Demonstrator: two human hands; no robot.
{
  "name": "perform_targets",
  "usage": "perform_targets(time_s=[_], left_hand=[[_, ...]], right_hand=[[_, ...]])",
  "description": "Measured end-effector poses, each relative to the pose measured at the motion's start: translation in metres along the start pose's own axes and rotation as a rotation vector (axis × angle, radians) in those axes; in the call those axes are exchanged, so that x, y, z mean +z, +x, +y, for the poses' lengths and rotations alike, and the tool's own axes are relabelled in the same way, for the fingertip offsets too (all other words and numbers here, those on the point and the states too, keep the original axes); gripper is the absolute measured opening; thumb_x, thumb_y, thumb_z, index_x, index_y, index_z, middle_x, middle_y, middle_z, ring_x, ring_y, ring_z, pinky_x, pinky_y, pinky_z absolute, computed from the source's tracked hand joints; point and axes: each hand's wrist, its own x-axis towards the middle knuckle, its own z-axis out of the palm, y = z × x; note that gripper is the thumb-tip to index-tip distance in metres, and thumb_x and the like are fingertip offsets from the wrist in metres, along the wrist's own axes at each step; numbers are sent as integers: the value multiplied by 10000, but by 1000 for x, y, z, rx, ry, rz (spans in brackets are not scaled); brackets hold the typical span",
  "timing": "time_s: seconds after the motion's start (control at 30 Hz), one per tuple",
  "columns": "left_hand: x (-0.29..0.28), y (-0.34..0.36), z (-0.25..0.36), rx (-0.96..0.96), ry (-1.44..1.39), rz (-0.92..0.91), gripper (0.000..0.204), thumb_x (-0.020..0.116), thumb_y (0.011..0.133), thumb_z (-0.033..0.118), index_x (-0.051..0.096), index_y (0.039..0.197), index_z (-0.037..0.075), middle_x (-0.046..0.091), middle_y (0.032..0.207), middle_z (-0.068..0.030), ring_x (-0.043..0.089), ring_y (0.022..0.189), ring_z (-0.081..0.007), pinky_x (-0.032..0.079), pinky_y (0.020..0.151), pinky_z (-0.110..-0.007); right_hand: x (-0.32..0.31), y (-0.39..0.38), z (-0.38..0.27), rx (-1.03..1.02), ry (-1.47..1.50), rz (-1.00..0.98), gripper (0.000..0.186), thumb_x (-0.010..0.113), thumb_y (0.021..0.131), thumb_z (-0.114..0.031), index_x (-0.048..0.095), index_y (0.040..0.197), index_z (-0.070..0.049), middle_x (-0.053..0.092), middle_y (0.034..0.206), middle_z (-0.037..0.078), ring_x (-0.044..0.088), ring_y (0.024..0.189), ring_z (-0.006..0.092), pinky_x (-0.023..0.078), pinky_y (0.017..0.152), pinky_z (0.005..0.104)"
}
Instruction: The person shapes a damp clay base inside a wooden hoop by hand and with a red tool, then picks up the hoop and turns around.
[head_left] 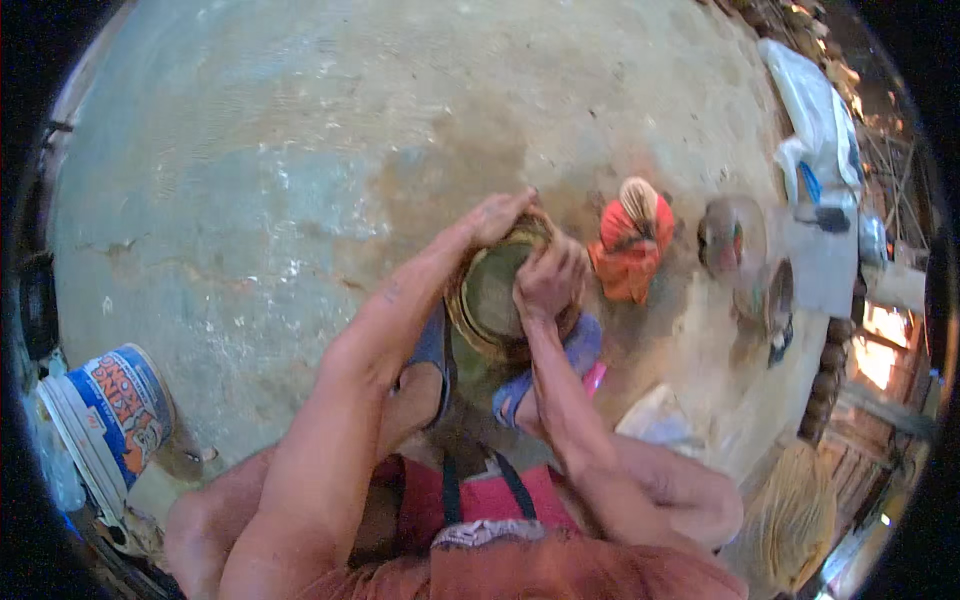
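from my remote station, i read the round brown vessel [488, 335] as standing on the floor [270, 80] between the two feet. its mouth faces up toward my camera. the outline is near circular (i read only a slight long axis, running away from the body and leaning right). the left hand [503, 217] is placed at the far rim; the right hand [550, 280] is curled at the right rim. i cannot tell whether either is clamped on the rim.

obstructions: the right hand covers part of the mouth; a blue sandal [582, 342] sits close against the near right side. surroundings: an orange-red bag [627, 270] stands just right of the hands, with a bowl [745, 225] beyond it. a white-and-blue bucket [110, 415] lies well apart, at left.
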Motion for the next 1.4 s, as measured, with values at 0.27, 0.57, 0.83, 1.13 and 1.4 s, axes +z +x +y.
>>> perform_targets(time_s=[0.27,0.57,0.83,1.13,1.4], left_hand=[[18,1,24,94,-47,10,717,295,1099,590,749,1242,54,726,1260,-116,638,1166,-227,437,1097,-364],[15,8,27,82,-59,-66,837,233,1067,686,745,1234,46,716,1263,-139,624,1176,-265,424,1102,-400],[17,13,33,49,-179,-13,940,169,1054,713,743,1209,-15,709,1269,-154,590,1208,-249,375,1134,-398],[6,4,14,2,-97,-33,884,184,1044,721,699,1314,55,618,1437,-167,556,1334,-314,356,1176,-405],[12,9,13,111,-152,-61,807,227,1070,660,764,1205,73,699,1313,-155,604,1261,-301,397,1137,-417]], right_hand=[[-18,-7,-5,13,-179,93,301,536,1059,-318,586,1173,-44,641,1084,168,616,1056,348,477,953,441],[4,52,-7,-43,-59,196,450,541,1046,-385,578,1270,4,601,1206,225,554,1149,412,378,1002,557],[29,71,5,45,-25,155,462,623,962,-299,551,1311,-6,578,1281,221,511,1201,428,381,1010,557],[-11,41,-52,31,254,353,385,576,915,-131,561,1272,13,631,1181,220,613,1042,417,450,960,512],[-47,14,-68,-14,206,349,504,529,1004,-216,468,1448,15,511,1447,234,413,1421,451,332,1166,558]])
